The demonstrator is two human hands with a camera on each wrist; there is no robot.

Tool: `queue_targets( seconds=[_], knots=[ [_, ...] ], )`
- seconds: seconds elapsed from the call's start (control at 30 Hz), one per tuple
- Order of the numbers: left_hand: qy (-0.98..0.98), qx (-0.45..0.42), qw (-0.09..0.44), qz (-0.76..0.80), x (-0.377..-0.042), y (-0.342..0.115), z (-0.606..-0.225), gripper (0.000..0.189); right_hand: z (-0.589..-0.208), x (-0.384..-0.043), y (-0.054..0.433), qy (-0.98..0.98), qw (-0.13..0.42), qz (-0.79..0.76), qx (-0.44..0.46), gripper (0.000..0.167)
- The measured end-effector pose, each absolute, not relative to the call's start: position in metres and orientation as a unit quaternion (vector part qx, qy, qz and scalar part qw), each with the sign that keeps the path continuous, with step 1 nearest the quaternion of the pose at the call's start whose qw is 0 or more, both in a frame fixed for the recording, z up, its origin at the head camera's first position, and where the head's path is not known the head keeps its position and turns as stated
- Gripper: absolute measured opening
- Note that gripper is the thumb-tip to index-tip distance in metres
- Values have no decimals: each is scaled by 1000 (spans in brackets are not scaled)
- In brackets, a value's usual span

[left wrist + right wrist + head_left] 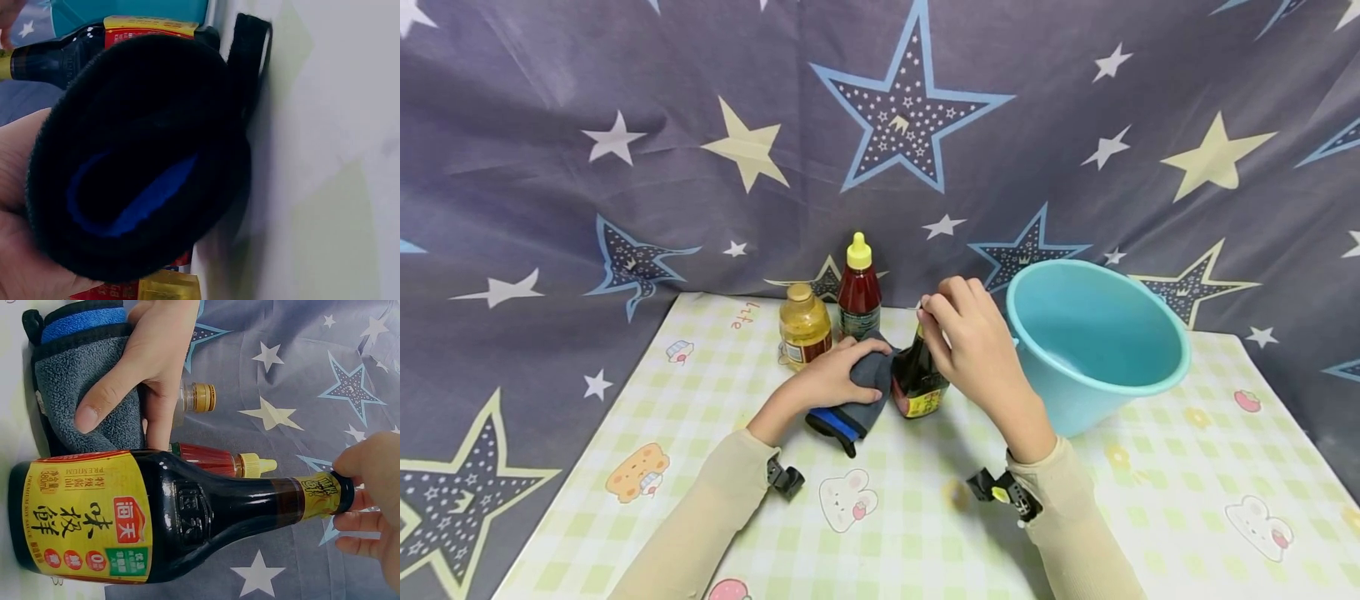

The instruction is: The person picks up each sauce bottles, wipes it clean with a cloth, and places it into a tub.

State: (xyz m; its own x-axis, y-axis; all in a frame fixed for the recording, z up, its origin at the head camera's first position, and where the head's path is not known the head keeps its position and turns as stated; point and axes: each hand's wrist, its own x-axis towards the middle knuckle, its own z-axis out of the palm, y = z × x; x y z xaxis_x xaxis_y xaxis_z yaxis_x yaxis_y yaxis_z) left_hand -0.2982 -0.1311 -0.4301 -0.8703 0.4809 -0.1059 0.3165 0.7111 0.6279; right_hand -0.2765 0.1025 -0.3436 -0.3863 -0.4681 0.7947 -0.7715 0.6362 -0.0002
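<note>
With its thumb and fingertips, my right hand (981,354) pinches the capped top of a dark soy sauce bottle (916,377). The bottle stands upright on the table, and its yellow label (87,519) fills much of the right wrist view. Just left of it, my left hand (827,377) grips a folded dark grey cloth (874,369) with a black hem and a blue inner layer. The cloth's dark folded end (137,81) and a black loop (249,56) face the left wrist camera. Cloth and bottle sit side by side.
Behind the cloth stand a squat bottle of yellow liquid (805,325) and a red sauce bottle (859,292) with a yellow nozzle. A light blue bucket (1075,392) is close on the right. A starry curtain (700,100) hangs behind the checked tablecloth (715,392).
</note>
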Motion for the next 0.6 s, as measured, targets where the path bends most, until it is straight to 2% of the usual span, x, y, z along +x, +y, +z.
queue_targets(
  seconds=[0.23,0.6],
  knots=[
    [927,219,105,285,-292,-133,-416,63,-344,-276,103,-806,406,196,384,7],
    [911,253,-8,324,-281,-142,-379,56,-344,-277,102,-802,410,197,386,7]
  ],
)
